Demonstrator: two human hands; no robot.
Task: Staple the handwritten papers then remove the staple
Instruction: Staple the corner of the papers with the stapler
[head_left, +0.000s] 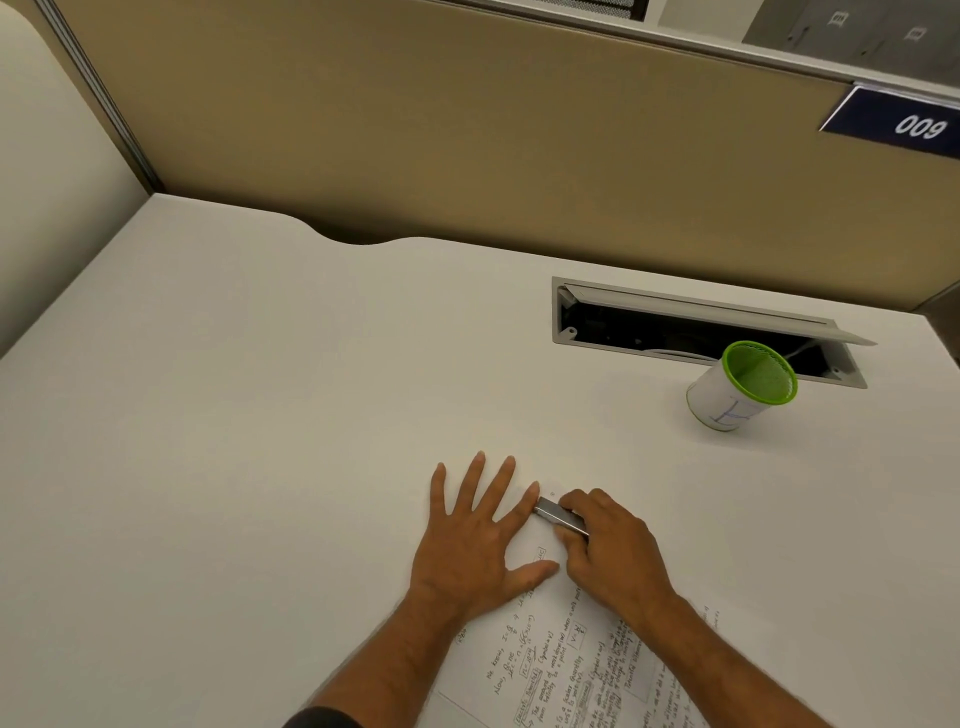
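- White handwritten papers (566, 670) lie on the pale worktop (260, 415), and we take them as our landmark; their lower part runs out of view.
- Our left hand (478, 540) lies flat with fingers spread on the papers' far end, pinning them down.
- Our right hand (608, 551), just beside the left, has its grip closed around a small metallic stapler (558, 514) at the papers' far corner.
- We judge this to be the stapling step; whether a staple is already in, we cannot tell.
- Next calls for a firm press down while the left hand keeps the sheets aligned.
- Most of the stapler hides under our fingers, and the papers' corner is hard to make out.
- Well beyond the papers stands a green-rimmed cup (737, 387).
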